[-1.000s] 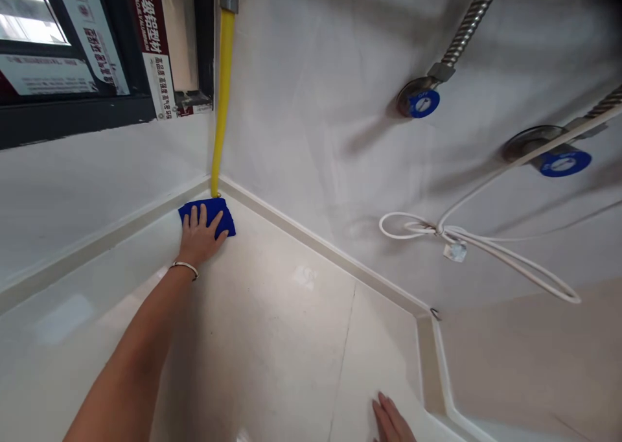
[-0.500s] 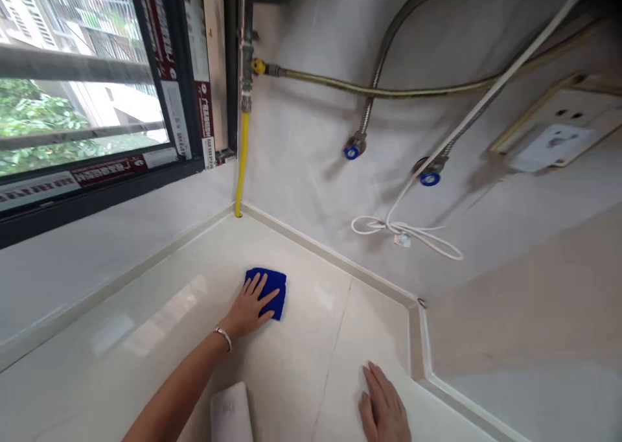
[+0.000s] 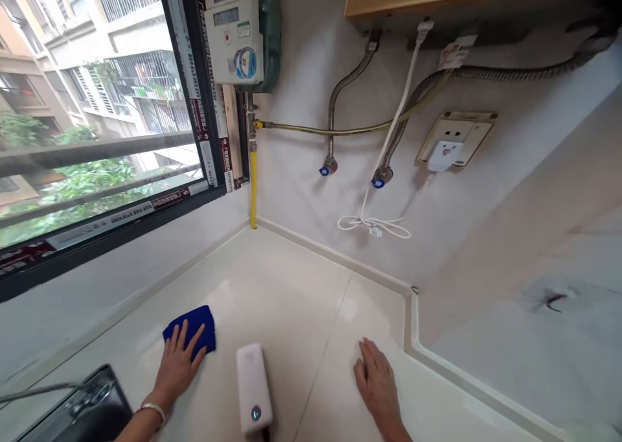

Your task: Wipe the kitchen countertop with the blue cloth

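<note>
My left hand (image 3: 177,363) presses flat on a folded blue cloth (image 3: 205,328), its fingers spread across it. Under the cloth is the pale, glossy countertop (image 3: 272,280), near the window side. A bracelet circles the left wrist. My right hand (image 3: 378,380) rests palm down on the counter farther right, fingers stretched out and holding nothing. Between the two hands lies a white power-bank-like box (image 3: 253,387) with a small round lit display and a dark cable at its near end.
A dark sink (image 3: 82,406) sits at lower left. The window (image 3: 97,105) is on the left. A yellow pipe (image 3: 253,189) stands in the corner below a gas meter (image 3: 238,34). Hoses, a tied white cord (image 3: 374,223) and a wall socket (image 3: 457,139) are at the back wall.
My left hand has slid the blue cloth left and toward me, away from the corner. My right hand still rests on the counter. The view has shifted, showing the sink and gas meter.
</note>
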The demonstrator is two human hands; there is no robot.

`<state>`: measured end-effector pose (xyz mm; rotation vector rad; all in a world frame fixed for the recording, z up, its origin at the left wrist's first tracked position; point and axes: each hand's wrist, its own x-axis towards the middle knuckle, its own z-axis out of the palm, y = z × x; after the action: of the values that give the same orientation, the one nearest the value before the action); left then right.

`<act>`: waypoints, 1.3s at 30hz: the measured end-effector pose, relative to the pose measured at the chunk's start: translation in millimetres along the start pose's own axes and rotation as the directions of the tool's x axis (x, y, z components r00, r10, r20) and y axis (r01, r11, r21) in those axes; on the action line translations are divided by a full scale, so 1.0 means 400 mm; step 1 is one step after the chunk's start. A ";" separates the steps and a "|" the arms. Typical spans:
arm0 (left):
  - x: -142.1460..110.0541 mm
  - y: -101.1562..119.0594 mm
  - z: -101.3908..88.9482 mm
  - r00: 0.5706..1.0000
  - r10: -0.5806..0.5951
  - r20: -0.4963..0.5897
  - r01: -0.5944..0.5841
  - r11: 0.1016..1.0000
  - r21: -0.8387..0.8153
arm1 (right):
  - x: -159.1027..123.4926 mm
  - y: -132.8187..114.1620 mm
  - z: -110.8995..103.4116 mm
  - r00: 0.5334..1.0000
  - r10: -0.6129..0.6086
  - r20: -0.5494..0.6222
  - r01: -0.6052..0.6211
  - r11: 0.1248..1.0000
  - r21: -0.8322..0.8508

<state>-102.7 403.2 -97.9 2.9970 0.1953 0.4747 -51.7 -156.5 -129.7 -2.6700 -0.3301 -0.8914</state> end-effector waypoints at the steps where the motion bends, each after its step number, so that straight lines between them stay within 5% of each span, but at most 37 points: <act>1: -0.036 0.016 -0.017 0.999 -0.032 0.003 0.032 0.999 0.011 | 0.001 -0.003 -0.003 1.000 -0.005 -0.010 0.005 1.000 0.001; 10: -0.303 0.193 -0.123 0.994 -0.099 -0.044 0.103 0.989 0.110 | 0.004 -0.027 -0.026 0.999 0.046 -0.014 -0.046 0.999 0.019; 15: -0.444 0.284 -0.174 0.997 0.029 -0.078 -0.014 0.981 0.192 | 0.005 -0.036 -0.037 0.998 0.066 -0.014 -0.066 0.998 0.006; 22: -0.653 0.359 -0.239 0.985 0.160 0.060 -0.168 0.970 0.176 | 0.002 -0.038 -0.048 0.997 0.078 0.018 -0.078 0.997 0.005; 25: -0.649 0.379 -0.246 0.987 0.145 0.074 -0.155 0.975 0.156 | -0.004 -0.032 -0.048 0.996 0.084 0.031 -0.084 0.996 0.004; 30: -0.530 0.382 -0.236 0.999 0.029 0.036 -0.034 0.989 0.144 | -0.002 -0.036 -0.059 0.994 0.092 0.056 -0.094 0.995 0.028; 39: -0.344 0.247 -0.152 0.987 -0.156 -0.049 0.158 0.987 0.039 | 0.000 -0.039 -0.066 0.989 0.122 0.080 -0.128 0.990 0.066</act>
<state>-240.4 291.1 -70.1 2.9823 0.4475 0.5280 -70.8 -151.4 -106.4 -2.6307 -0.2044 -0.7287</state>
